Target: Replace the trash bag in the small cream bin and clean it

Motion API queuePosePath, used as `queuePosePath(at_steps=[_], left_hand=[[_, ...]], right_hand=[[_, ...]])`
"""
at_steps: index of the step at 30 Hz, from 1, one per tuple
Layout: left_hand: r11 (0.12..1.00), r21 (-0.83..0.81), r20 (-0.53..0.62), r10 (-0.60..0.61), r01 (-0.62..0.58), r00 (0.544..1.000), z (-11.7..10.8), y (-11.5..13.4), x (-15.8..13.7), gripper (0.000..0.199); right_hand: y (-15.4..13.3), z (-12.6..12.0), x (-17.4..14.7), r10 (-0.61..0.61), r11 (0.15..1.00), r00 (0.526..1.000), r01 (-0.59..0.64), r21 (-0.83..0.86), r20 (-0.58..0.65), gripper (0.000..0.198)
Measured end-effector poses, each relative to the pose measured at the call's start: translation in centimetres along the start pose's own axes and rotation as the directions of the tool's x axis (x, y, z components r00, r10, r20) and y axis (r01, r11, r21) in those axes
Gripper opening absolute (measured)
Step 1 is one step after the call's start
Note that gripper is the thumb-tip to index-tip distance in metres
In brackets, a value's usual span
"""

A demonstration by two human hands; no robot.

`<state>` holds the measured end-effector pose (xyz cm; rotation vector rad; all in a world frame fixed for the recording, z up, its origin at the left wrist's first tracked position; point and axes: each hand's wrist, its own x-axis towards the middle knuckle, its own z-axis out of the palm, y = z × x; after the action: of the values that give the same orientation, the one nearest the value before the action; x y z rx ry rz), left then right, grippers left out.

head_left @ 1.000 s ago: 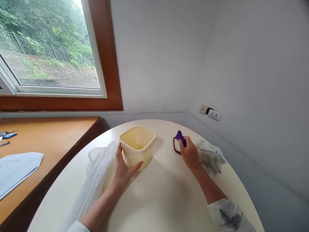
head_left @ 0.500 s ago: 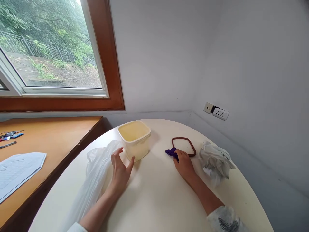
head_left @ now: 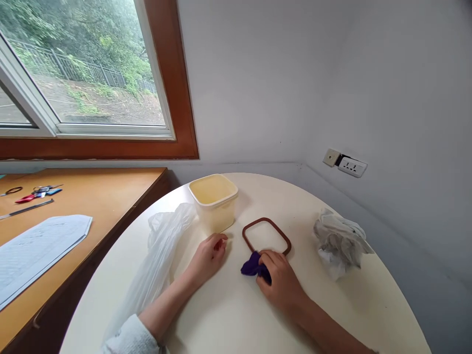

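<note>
My right hand (head_left: 279, 280) is closed around a small purple cloth (head_left: 251, 265), part of which sticks out to the left of the fingers. Its fingertips are at the near side of a brown-red rounded square ring (head_left: 286, 239) lying on the table; whether they also grip the ring is hidden. My left hand (head_left: 207, 256) has its fingers curled in loosely, with nothing seen in them, just in front of a pale yellow open plastic container (head_left: 217, 216). A crumpled clear plastic bag (head_left: 155, 263) stretches along the left forearm.
A crumpled whitish-grey plastic bundle (head_left: 339, 243) lies on the right of the round white table (head_left: 236, 314). On the wooden desk (head_left: 110, 189) to the left are papers (head_left: 44, 250), a pen (head_left: 29, 208) and small keys or trinkets (head_left: 42, 192). Walls close off the back and right.
My right hand has come nearer and to the left with the purple cloth, and the ring has shifted the same way. My left hand's spread fingers have curled in, moving right. The view has shifted slightly.
</note>
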<state>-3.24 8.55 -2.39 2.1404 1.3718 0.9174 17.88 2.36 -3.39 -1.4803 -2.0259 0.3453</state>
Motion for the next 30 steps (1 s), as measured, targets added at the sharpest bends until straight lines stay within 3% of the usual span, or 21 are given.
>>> queuePosePath(at_steps=[4, 9, 11, 13, 15, 17, 20, 23, 27, 30], left_hand=[[0.998, 0.044, 0.041, -0.052, 0.05, 0.998, 0.2, -0.2, 0.1, 0.03], [0.992, 0.122, 0.085, 0.004, -0.015, 0.996, 0.3, -0.3, 0.1, 0.029], [0.992, 0.119, 0.117, 0.029, -0.043, 0.993, 0.3, -0.3, 0.1, 0.027], [0.993, 0.101, 0.134, 0.048, -0.062, 0.99, 0.3, -0.3, 0.1, 0.027], [0.994, 0.082, 0.142, 0.063, -0.075, 0.988, 0.2, -0.4, 0.2, 0.027], [0.994, 0.073, 0.145, 0.069, -0.08, 0.987, 0.2, -0.5, 0.2, 0.026], [0.993, 0.078, 0.161, 0.08, -0.094, 0.984, 0.2, -0.5, 0.2, 0.028], [0.988, 0.059, 0.2, 0.13, -0.144, 0.971, 0.2, -0.4, 0.2, 0.029], [0.98, 0.021, 0.243, 0.189, -0.2, 0.951, 0.2, -0.2, 0.1, 0.029], [0.978, 0.015, 0.244, 0.2, -0.21, 0.949, 0.3, -0.2, 0.2, 0.028]], right_hand=[[-2.1, 0.2, -1.3, -0.101, 0.987, 0.99, 0.088, 0.135, 0.096, 0.021], [-3.5, -0.5, -1.8, -0.139, 0.906, 0.986, 0.089, 0.414, 0.093, 0.019], [-3.1, -0.7, -1.5, -0.059, 0.843, 0.996, 0.016, 0.538, 0.062, 0.011], [-2.3, -1.0, -1.2, 0.098, 0.764, 0.995, -0.078, 0.64, 0.005, 0.002], [-1.3, -1.4, -0.7, 0.27, 0.703, 0.959, -0.134, 0.699, -0.088, 0.01], [-0.2, -1.9, -0.2, 0.381, 0.707, 0.9, -0.135, 0.694, -0.212, 0.015], [1.1, -2.4, 0.5, 0.403, 0.788, 0.851, -0.135, 0.601, -0.336, 0.017], [1.7, -2.1, 1.0, 0.379, 0.825, 0.877, -0.176, 0.537, -0.296, 0.021], [1.6, -1.1, 1.2, 0.361, 0.829, 0.92, -0.241, 0.505, -0.154, 0.018], [1.1, -0.6, 1.2, 0.278, 0.851, 0.96, -0.235, 0.47, -0.022, 0.014]])
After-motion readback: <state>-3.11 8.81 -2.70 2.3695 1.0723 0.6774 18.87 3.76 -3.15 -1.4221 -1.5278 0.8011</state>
